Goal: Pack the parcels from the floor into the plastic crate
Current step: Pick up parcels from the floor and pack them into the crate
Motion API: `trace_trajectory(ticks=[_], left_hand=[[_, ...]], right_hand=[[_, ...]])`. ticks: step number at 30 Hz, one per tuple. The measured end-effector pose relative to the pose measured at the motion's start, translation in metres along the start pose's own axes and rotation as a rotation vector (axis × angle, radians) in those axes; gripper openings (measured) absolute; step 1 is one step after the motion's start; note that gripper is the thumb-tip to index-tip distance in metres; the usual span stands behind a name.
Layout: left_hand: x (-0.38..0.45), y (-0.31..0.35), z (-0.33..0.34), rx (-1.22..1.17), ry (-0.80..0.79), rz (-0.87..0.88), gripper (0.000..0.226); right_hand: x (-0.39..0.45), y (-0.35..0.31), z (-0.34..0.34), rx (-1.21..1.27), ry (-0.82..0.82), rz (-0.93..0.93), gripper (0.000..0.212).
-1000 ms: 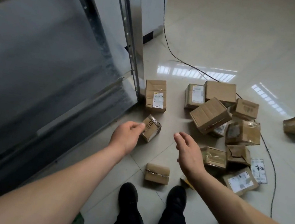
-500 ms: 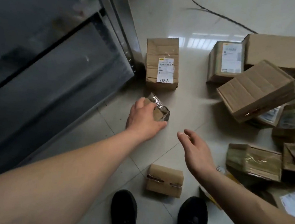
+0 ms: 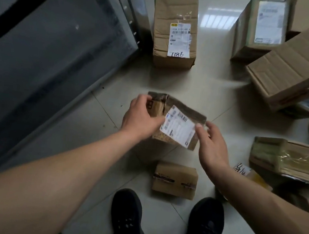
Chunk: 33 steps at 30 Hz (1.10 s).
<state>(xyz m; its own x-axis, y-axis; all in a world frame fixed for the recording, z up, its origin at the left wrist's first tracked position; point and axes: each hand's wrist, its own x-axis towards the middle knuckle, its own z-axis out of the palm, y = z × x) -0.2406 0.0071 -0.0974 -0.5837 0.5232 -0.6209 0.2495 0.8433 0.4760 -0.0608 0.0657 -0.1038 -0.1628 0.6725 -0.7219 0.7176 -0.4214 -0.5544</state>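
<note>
Currently the left hand (image 3: pixel 142 115) grips a small parcel (image 3: pixel 176 123) by its left end, fingers curled over the top edge and thumb on the near face. The right hand (image 3: pixel 211 142) is at the parcel's right edge, thumb tip on the corner of its white label (image 3: pixel 178 128), fingers loosely spread and only partly curled; whether they bear on the far side cannot be told. The parcel appears lifted clear of the floor (image 3: pixel 207 88), label side tilted up toward the camera.

Procedure for the step in hand:

1. Close the right fingers on the right end so both hands share the load. The wrapping looks crumpled and taped, so grip the cardboard body, not the loose film or the label.
2. Keep the parcel level while carrying. It is probably light, but a one-ended hold lets it swing.
3. Locate the crate before moving. It is not in view; the dark panel (image 3: pixel 49 66) at left is not identified.
4. Step clear of the box (image 3: pixel 175 179) lying just ahead of the shoes (image 3: pixel 128 219).

Remaining work: many parcels lie on the floor, including the tall box (image 3: pixel 176 29) beyond and a tilted carton (image 3: pixel 298 66) at right. The task seems at an early stage.
</note>
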Motion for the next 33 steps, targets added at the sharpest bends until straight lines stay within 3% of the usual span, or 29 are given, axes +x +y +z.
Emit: trace_trajectory(ticks=[4, 10, 13, 15, 20, 23, 28, 33], left_hand=[[-0.002, -0.033, 0.01, -0.099, -0.092, -0.231, 0.058], [0.0, -0.061, 0.02, -0.213, -0.065, -0.428, 0.07], [0.001, -0.07, 0.021, -0.241, -0.127, -0.436, 0.051], [0.0, -0.072, 0.02, -0.255, -0.164, -0.416, 0.028], [-0.021, -0.072, 0.0, -0.38, -0.135, -0.423, 0.037], [-0.05, -0.06, -0.028, -0.428, -0.145, -0.417, 0.023], [-0.105, -0.024, -0.089, -0.557, -0.074, -0.394, 0.029], [-0.166, 0.018, -0.17, -0.625, 0.002, -0.37, 0.041]], right_hand=[[0.008, 0.013, 0.0, -0.126, 0.08, 0.052, 0.068], [0.018, 0.021, 0.021, -0.08, -0.023, 0.131, 0.071], [0.017, 0.021, 0.041, -0.034, -0.081, 0.206, 0.067], [0.012, 0.018, 0.05, 0.042, -0.1, 0.241, 0.049], [-0.009, -0.002, 0.044, 0.157, -0.054, 0.166, 0.017], [-0.033, -0.033, 0.027, 0.153, -0.06, 0.126, 0.023], [-0.094, -0.106, -0.004, 0.118, -0.046, 0.049, 0.04], [-0.173, -0.183, -0.036, 0.115, -0.048, -0.054, 0.036]])
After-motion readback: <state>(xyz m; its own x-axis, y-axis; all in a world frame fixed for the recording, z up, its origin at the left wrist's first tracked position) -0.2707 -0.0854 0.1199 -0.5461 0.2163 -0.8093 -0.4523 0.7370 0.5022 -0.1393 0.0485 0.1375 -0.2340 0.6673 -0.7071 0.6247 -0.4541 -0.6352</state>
